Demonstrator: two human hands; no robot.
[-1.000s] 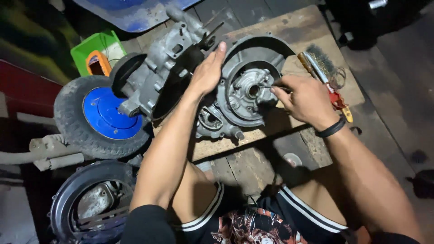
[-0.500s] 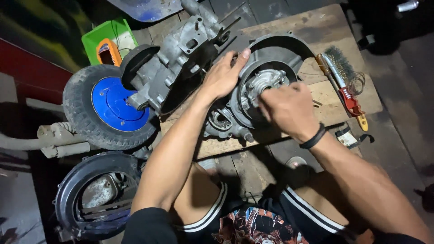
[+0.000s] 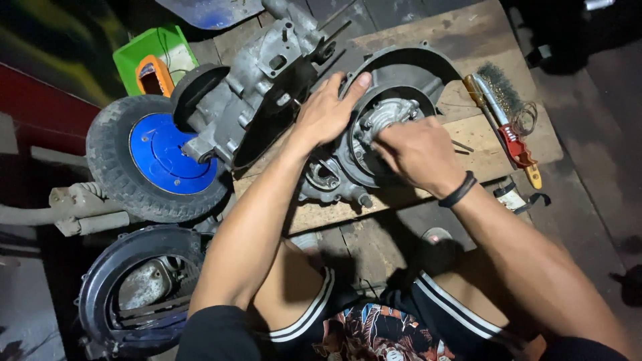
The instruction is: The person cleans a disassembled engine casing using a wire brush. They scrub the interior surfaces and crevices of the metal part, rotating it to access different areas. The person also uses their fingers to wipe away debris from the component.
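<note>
In the head view, a grey engine casing (image 3: 374,127) lies on a wooden board (image 3: 481,144) on the floor, its round opening facing up. The left hand (image 3: 326,113) rests flat and spread on the casing's left rim, gripping nothing. The right hand (image 3: 418,152) is curled over the hub at the opening's centre; whether its grip holds anything cannot be told. A blue-rimmed wheel (image 3: 157,157) sits at the casing's left end. A wire brush (image 3: 501,100) and red-handled tool (image 3: 515,147) lie just right of the casing.
</note>
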